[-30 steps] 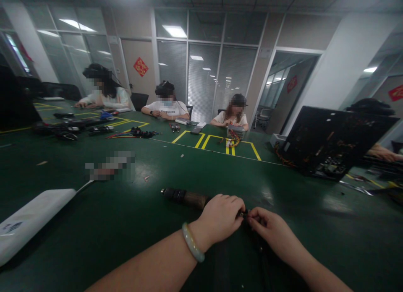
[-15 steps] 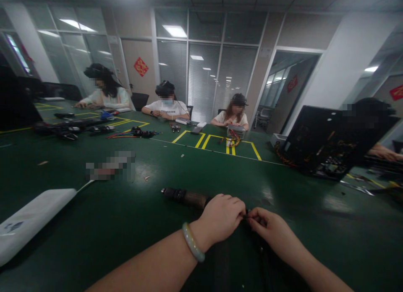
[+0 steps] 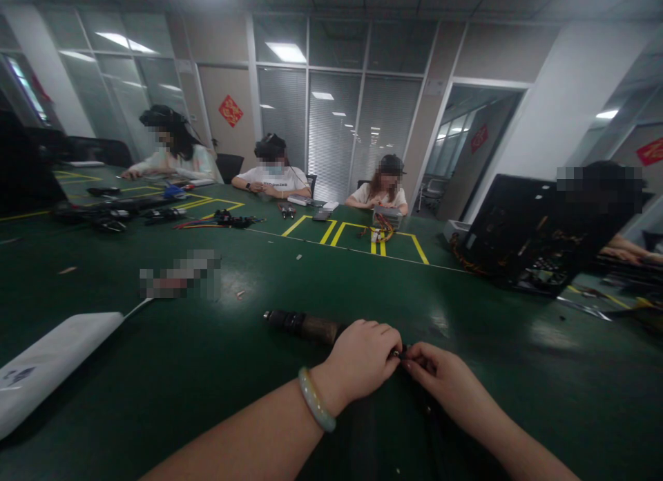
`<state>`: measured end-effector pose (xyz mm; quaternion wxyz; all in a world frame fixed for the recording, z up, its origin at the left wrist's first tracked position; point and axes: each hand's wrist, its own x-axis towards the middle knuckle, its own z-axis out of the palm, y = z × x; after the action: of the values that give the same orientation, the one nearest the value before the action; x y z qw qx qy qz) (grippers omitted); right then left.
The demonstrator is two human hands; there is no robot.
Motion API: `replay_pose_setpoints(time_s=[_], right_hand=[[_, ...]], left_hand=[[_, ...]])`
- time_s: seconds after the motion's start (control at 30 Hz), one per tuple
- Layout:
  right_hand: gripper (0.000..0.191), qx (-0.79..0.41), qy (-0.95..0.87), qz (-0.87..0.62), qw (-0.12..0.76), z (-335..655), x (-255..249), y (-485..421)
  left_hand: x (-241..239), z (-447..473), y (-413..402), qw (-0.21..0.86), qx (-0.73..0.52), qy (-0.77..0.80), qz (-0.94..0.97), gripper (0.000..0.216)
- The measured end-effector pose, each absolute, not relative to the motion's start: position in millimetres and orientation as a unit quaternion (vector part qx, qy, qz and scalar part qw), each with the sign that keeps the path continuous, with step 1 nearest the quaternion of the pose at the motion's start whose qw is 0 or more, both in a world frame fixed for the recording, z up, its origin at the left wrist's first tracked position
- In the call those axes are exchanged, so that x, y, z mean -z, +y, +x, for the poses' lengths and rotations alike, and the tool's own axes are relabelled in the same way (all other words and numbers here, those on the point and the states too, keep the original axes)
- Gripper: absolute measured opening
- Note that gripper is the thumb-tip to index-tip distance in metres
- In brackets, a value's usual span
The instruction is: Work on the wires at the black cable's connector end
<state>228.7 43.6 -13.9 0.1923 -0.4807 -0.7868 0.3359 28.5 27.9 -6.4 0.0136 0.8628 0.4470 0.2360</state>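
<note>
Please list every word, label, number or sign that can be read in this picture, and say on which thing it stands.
No text can be read.
Red diamond sign on the far wall: character too blurred.
Red signs on the glass at right: too blurred.
White T-shirt of the middle person: print too small.
White flat device at left: dark mark, unreadable.
Patch on the table: pixelated.

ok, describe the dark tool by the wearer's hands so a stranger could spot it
On the green table, look just beyond the left hand with the pale bangle. The dark cylindrical tool lies flat there, pointing left; it is the only stubby barrel-shaped thing nearby.
</note>
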Motion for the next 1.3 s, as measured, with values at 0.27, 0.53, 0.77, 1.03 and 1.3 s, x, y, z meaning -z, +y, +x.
replay_pose_setpoints(time_s=[0.27, 0.53, 0.77, 1.03, 1.3], right_hand=[[0.022, -0.318, -0.802, -0.466, 0.194, 227.3, 6.9, 41.0], [0.020, -0.305, -0.802, -0.478, 0.187, 227.2, 12.7, 42.5], [0.022, -0.299, -0.799, -0.490, 0.177, 228.1, 10.2, 41.6], [0.021, -0.299, -0.804, -0.483, 0.177, 228.3, 8.9, 41.1], [0.020, -0.295, -0.807, -0.480, 0.177, 229.3, 10.7, 42.1]], left_hand=[[1.7, 27.5, 26.4, 0.001, -0.214, 0.431, 0.877, 0.003], [6.0, 27.7, 27.5, 0.013, -0.242, 0.430, 0.869, 0.005], [6.9, 28.3, 27.2, 0.030, -0.251, 0.458, 0.852, 0.012], [6.3, 28.2, 27.6, 0.013, -0.236, 0.432, 0.870, 0.003], [7.5, 28.3, 28.5, 0.032, -0.249, 0.446, 0.859, 0.013]])
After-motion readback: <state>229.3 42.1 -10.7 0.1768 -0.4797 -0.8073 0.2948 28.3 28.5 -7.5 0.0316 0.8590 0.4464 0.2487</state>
